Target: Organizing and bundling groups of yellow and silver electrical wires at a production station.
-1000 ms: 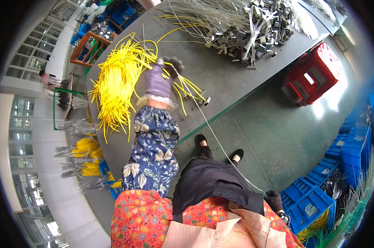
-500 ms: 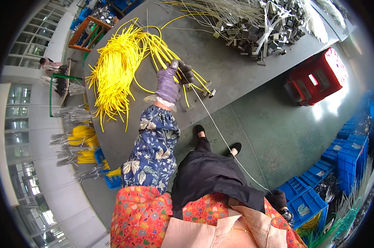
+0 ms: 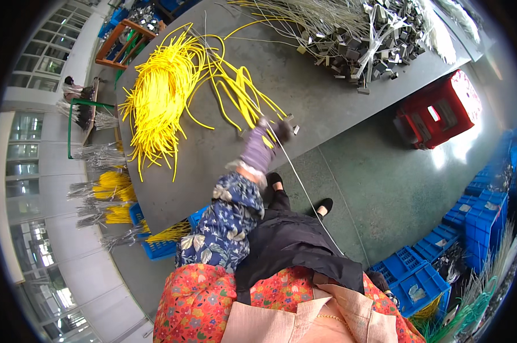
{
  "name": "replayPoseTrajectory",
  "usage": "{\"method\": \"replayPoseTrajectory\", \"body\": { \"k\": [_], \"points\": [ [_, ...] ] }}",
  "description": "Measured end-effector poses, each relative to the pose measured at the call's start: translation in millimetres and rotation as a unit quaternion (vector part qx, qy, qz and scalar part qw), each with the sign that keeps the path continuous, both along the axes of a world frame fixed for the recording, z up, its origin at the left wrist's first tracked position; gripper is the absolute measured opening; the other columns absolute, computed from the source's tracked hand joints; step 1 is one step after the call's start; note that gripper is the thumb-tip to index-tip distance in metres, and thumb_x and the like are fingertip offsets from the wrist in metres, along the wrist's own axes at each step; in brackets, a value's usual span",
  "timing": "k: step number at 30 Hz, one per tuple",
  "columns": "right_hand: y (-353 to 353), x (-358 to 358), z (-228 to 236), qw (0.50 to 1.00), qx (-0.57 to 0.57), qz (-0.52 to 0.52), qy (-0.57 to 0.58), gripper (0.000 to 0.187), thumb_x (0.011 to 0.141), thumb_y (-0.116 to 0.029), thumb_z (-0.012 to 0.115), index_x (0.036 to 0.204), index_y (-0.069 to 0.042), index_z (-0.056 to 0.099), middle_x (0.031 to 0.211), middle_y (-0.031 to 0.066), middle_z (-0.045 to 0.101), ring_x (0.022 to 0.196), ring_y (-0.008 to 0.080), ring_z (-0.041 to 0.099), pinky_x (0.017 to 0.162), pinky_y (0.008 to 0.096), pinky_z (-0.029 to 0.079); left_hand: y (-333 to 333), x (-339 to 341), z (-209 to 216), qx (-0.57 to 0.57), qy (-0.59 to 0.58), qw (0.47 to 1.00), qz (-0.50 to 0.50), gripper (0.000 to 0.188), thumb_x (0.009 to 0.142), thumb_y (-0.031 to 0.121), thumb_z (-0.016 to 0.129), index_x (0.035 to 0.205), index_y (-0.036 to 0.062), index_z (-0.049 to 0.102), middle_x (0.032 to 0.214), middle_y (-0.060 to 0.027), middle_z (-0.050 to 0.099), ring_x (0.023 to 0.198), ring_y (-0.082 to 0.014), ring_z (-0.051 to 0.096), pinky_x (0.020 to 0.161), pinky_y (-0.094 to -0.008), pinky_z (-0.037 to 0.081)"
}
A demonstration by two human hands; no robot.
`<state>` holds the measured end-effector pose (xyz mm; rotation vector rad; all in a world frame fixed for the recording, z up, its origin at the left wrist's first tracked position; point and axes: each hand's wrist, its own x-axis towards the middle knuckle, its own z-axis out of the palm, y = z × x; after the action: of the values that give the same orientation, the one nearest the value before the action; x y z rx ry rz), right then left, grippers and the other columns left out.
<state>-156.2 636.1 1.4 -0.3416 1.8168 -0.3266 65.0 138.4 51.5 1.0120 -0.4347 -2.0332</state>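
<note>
My left hand (image 3: 259,144), in a purple glove with dark fingertips, is closed around the ends of several yellow cables (image 3: 242,94) near the table's front edge. The fingers are smeared by motion. A thin white wire (image 3: 302,186) runs from that hand down to my right across my dark apron. My right hand (image 3: 378,280), dark-gloved, shows only in part at the lower right, its fingers hidden. Left of the loose strands lies a big bundle of yellow cables (image 3: 164,91). A small metal piece (image 3: 295,130) lies beside my left hand.
The grey table (image 3: 161,197) carries a heap of wires with metal blocks (image 3: 355,51) at the far right. On the floor are a red plastic stool (image 3: 433,111) and blue crates (image 3: 418,286). More yellow cables (image 3: 113,186) hang at left. Another person (image 3: 70,86) is far left.
My left hand has moved toward me and to the right, drawing the yellow cables along. My right hand has dropped lower and is more hidden.
</note>
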Motion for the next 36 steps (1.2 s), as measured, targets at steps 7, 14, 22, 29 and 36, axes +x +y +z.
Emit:
{"method": "replayPoseTrajectory", "body": {
  "k": [7,14,22,29,36],
  "points": [
    [1,9,-7,1.0,0.004,-0.009,-0.012,0.025,0.077,-0.023,0.06,0.065,-0.002,0.057,0.052,0.0101,0.052,0.043,0.0186,0.049,0.043,0.0333,0.041,-73,18,22,-0.046,0.083,0.992,0.085,0.03,0.09,0.031,0.049,0.096,0.0029,0.056,0.089,-0.0166,0.063,0.081,-0.0293,0.063,0.073,-0.0449,0.055],
    [5,26,-13,1.0,0.005,-0.02,-0.019,0.029,0.078,-0.026,0.059,0.064,-0.001,0.057,0.052,0.0124,0.051,0.042,0.0205,0.049,0.043,0.0348,0.041,-7,0,4,-0.088,-0.143,0.985,-0.045,0.024,0.085,0.025,0.057,0.084,0.0016,0.058,0.07,-0.0106,0.063,0.059,-0.0224,0.062,0.06,-0.0357,0.053],
    [13,41,-19,1.0,-0.002,0.015,-0.023,0.033,0.079,-0.029,0.057,0.062,0.0,0.056,0.051,0.015,0.05,0.041,0.0227,0.049,0.042,0.0366,0.041,132,13,-24,-0.052,-0.113,0.897,-0.424,0.019,0.085,0.022,0.058,0.089,0.0042,0.063,0.078,-0.0045,0.064,0.073,-0.0127,0.059,0.064,-0.0274,0.048],
    [5,4,-36,0.969,-0.13,0.199,0.07,0.038,0.08,-0.032,0.056,0.061,0.0,0.055,0.051,0.0173,0.05,0.04,0.0246,0.049,0.042,0.0382,0.041,32,17,49,-0.297,-0.221,0.923,-0.108,0.025,0.086,0.023,0.056,0.084,-0.0014,0.062,0.079,-0.0066,0.063,0.07,-0.0153,0.059,0.064,-0.0292,0.048],
    [-152,4,-22,0.982,-0.097,-0.06,-0.148,0.022,0.08,-0.021,0.061,0.067,-0.005,0.056,0.05,0.0024,0.05,0.041,0.0137,0.045,0.038,0.0292,0.035,77,16,31,-0.249,-0.275,0.921,-0.116,0.03,0.088,0.025,0.054,0.082,-0.0023,0.063,0.077,-0.0084,0.063,0.068,-0.0145,0.061,0.067,-0.0273,0.049]
  ]
}}
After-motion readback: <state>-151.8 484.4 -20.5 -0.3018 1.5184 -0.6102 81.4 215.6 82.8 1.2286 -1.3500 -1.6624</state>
